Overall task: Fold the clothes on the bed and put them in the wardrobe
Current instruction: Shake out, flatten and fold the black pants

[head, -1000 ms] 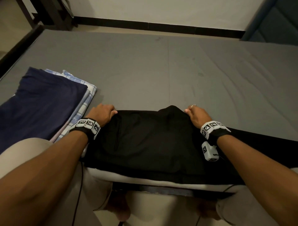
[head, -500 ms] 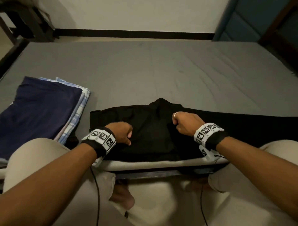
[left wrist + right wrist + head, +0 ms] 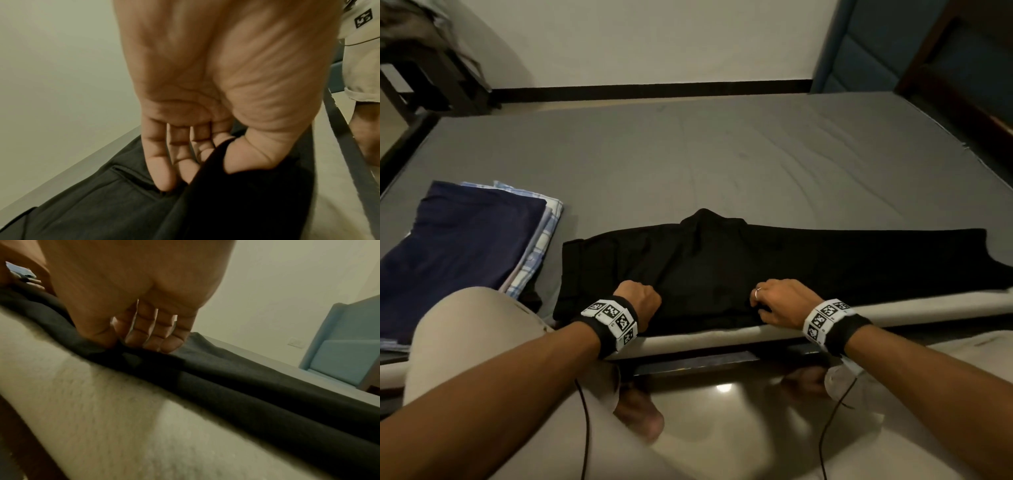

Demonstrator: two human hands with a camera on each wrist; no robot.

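Observation:
Black trousers (image 3: 722, 260) lie flat along the near edge of the grey bed (image 3: 722, 154), waist to the left, legs running off to the right. My left hand (image 3: 645, 301) sits on their near edge by the waist. In the left wrist view my left hand (image 3: 205, 170) pinches a dark fold of the trousers (image 3: 102, 211) between thumb and fingers. My right hand (image 3: 770, 303), with a ring on one finger, is at the near edge mid-garment. In the right wrist view my right hand (image 3: 131, 344) nips the edge of the trousers (image 3: 246, 386) with thumb and fingertips.
A folded stack (image 3: 458, 246), navy cloth on top of blue checked shirts, lies on the bed's left side. Bare grey sheet stretches behind the trousers. A dark wooden piece of furniture (image 3: 431, 78) stands at the far left, a blue padded headboard (image 3: 876, 44) at the far right.
Both hands have drawn back from the far edge of the trousers to their near edge. My view has lifted, and more of the trouser legs shows at the right.

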